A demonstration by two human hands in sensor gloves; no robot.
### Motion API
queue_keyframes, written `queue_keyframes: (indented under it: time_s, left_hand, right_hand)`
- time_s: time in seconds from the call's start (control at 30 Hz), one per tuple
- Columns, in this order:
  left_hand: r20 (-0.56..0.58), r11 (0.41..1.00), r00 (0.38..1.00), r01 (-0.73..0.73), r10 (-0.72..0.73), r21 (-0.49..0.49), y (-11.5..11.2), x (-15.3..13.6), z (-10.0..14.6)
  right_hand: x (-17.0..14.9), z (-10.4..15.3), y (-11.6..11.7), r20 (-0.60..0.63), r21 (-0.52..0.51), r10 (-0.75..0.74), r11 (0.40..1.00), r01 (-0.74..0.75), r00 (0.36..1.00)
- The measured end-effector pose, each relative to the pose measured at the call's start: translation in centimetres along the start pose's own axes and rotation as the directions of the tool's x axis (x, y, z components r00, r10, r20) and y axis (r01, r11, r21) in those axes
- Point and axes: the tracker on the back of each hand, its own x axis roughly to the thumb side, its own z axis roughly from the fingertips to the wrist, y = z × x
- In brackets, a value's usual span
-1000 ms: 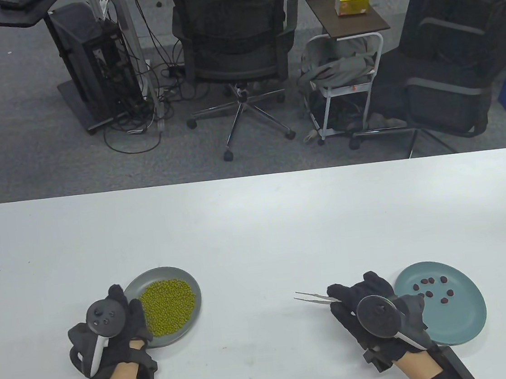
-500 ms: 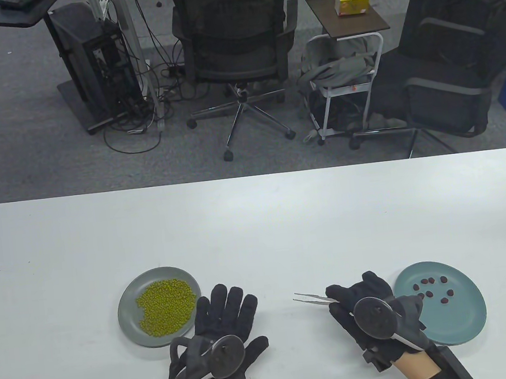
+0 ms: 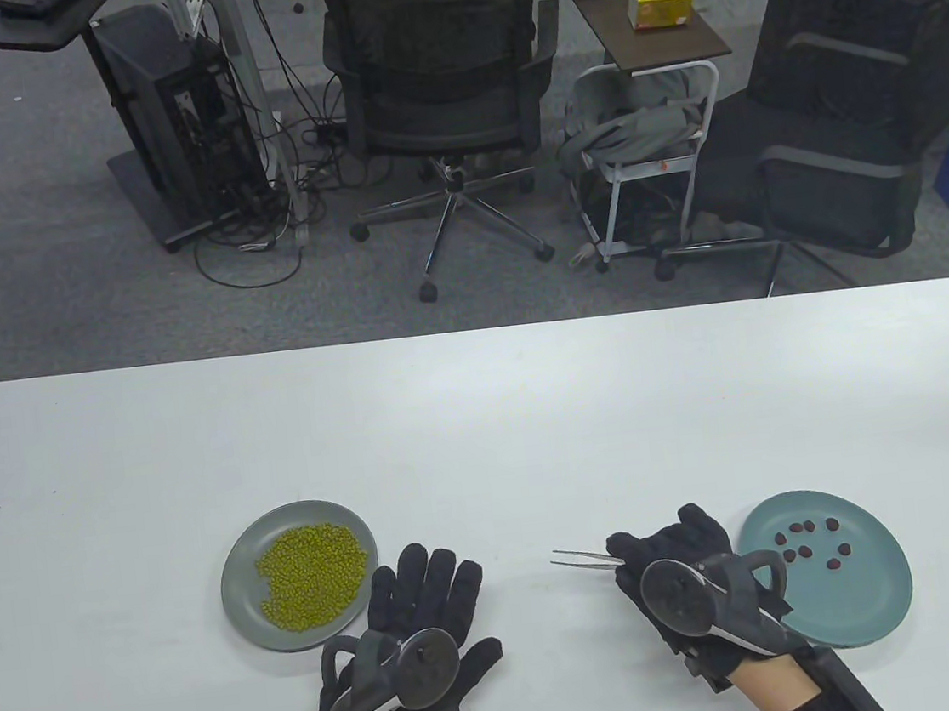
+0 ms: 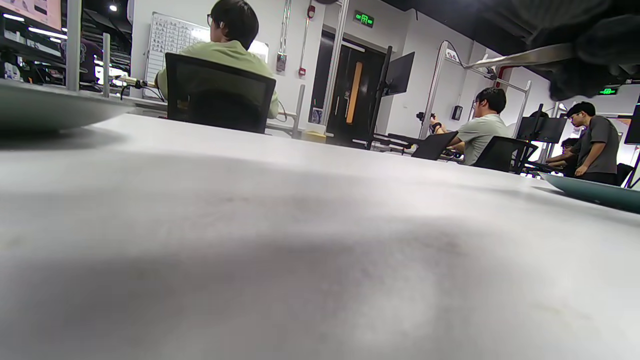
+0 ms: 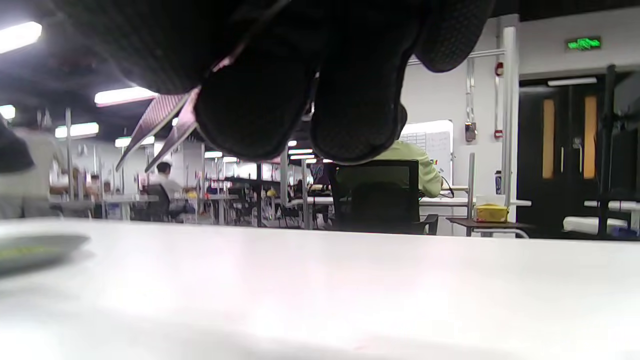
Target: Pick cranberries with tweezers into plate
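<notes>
My right hand (image 3: 677, 559) grips metal tweezers (image 3: 585, 558); their two tips point left, apart and empty, just above the table. The tweezers also show in the right wrist view (image 5: 160, 122) under my fingers. Right of that hand a teal plate (image 3: 854, 603) holds several dark red cranberries (image 3: 808, 544). My left hand (image 3: 425, 601) lies flat on the white table (image 3: 482, 423), fingers spread, holding nothing. It is just right of a grey plate (image 3: 238, 571) heaped with green beans (image 3: 311, 575).
The table's far edge runs across the middle of the table view. Beyond it stand an office chair (image 3: 434, 77), a computer tower (image 3: 174, 124) and a small cart (image 3: 648, 147). In the left wrist view the teal plate's rim (image 4: 595, 192) shows at right.
My left hand left the grey plate's left rim, crossed to the plate's right side and settled flat on the table. My right hand with the tweezers barely shifted.
</notes>
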Motion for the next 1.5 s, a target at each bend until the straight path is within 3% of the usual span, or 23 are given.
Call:
queue_keyframes:
  time_s: [0.17,0.37,0.57,0.73,0.87,1.0,1.13,1.3,1.5]
  left_hand:
    - [0.005,1.000,1.000,0.000,0.000,-0.008,-0.2,-0.1,0.0]
    - [0.023,0.999,1.000,0.020,-0.020,0.027,0.4,0.4,0.3]
    - [0.020,1.000,1.000,0.007,-0.008,0.029,0.3,0.0,0.4]
    - [0.013,1.000,1.000,0.000,0.000,0.023,0.3,-0.1,0.3]
    - [0.012,1.000,1.000,-0.008,0.007,0.022,0.3,-0.3,0.3]
    - [0.008,1.000,1.000,0.000,0.000,0.023,0.4,-0.4,0.3]
    - [0.009,1.000,1.000,0.006,-0.007,0.027,0.4,-0.3,0.4]
    - [0.014,0.999,1.000,0.011,-0.011,0.038,0.6,-0.2,0.5]
    - [0.019,0.999,0.999,0.041,-0.042,0.029,0.2,-0.1,0.7]
  right_hand:
    - [0.9,-4.1,1.2,-0.026,0.134,0.045,0.990,-0.041,0.999]
    - [2.7,-9.2,5.1,-0.073,0.202,0.131,0.973,-0.114,0.989]
    - [4.2,-10.7,8.1,-0.043,0.246,0.237,0.944,-0.219,0.971]
    - [5.5,-10.7,8.9,0.009,0.215,0.339,0.918,-0.333,0.941]
    - [5.6,-10.1,8.4,0.010,0.199,0.344,0.920,-0.339,0.939]
    - [5.0,-8.4,5.7,-0.034,0.141,0.224,0.966,-0.218,0.974]
    - [4.1,-4.8,2.9,-0.028,0.058,0.117,0.992,-0.115,0.993]
    - [2.4,0.3,0.4,-0.014,0.029,0.011,1.000,-0.011,1.000]
    - [1.1,4.1,1.8,0.031,0.090,-0.071,0.994,0.068,0.997]
